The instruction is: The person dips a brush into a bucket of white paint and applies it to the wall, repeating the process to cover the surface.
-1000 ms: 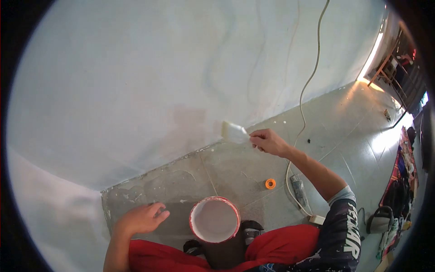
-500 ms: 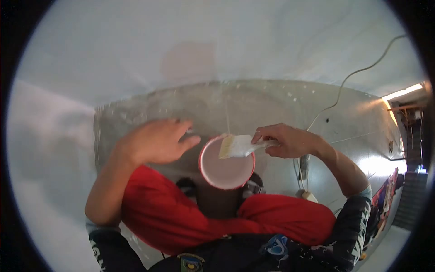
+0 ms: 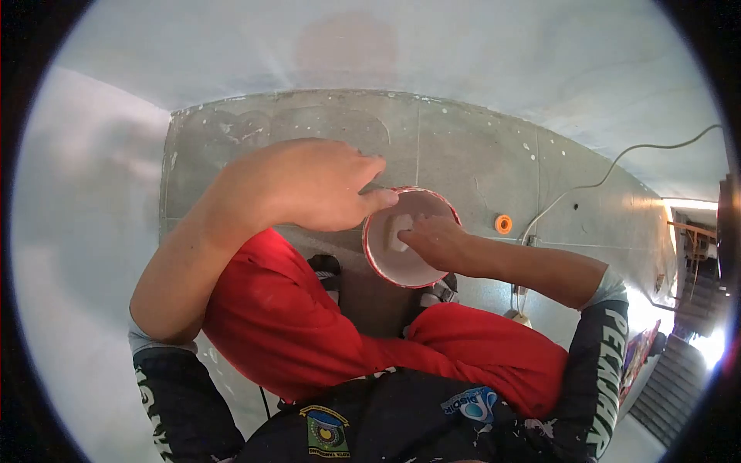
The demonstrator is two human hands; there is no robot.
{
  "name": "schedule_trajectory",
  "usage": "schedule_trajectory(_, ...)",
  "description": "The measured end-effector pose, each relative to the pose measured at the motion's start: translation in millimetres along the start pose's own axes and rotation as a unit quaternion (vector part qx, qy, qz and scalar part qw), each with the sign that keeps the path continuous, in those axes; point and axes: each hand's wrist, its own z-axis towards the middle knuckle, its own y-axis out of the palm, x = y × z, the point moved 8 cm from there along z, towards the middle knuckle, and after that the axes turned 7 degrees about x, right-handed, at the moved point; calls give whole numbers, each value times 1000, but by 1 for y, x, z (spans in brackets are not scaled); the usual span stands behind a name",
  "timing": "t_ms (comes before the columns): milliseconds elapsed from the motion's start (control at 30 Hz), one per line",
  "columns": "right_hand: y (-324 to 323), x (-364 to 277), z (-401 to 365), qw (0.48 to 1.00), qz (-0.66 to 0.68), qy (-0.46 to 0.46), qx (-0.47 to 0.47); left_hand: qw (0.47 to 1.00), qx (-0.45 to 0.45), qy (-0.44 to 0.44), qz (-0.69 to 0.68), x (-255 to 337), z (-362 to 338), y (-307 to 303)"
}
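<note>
A round bucket with a red rim and whitish inside stands on the floor in front of my feet. My right hand reaches into it, fingers closed on a paintbrush whose pale head is down inside; the handle is mostly hidden by my hand. My left hand is at the bucket's left side, thumb and index finger apart, with the thumb tip right at the rim. Nothing shows between its fingers.
A pale wall rises ahead, above the grey tiled floor spotted with white. To the right are an orange ring-shaped object and a long cable running along the floor. My shoes flank the bucket's near side.
My right hand has lowered the paintbrush from above the rim into the bucket. My left hand has moved right to the rim. The view has shifted, and the orange ring now shows.
</note>
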Motion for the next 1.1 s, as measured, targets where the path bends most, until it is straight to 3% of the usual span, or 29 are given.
schedule_trajectory(100, 21, 6, 12, 998, -59, 2, 0, 1000, -1, 8, -2, -4, -2, 4)
schedule_trajectory(167, 26, 8, 14, 999, -54, -6, 9, 997, 61, 50, -16, -3, -3, 0)
schedule_trajectory(267, 29, 11, 16, 999, -43, 2, 7, 1000, -8, 13, -4, -5, -5, -1)
schedule_trajectory(433, 35, 14, 20, 998, -25, 39, -32, 1000, 5, 21, -12, -10, -4, 1)
schedule_trajectory(833, 35, 5, 19, 996, -86, 7, -19, 999, 0, 28, -18, -11, 0, 1)
schedule_trajectory(1000, 28, 1, 16, 991, -94, 43, -84, 997, 31, 63, -27, -6, 4, -1)
schedule_trajectory(1100, 24, 5, 13, 987, -61, 73, -131, 999, -28, 34, -12, -6, 8, 8)
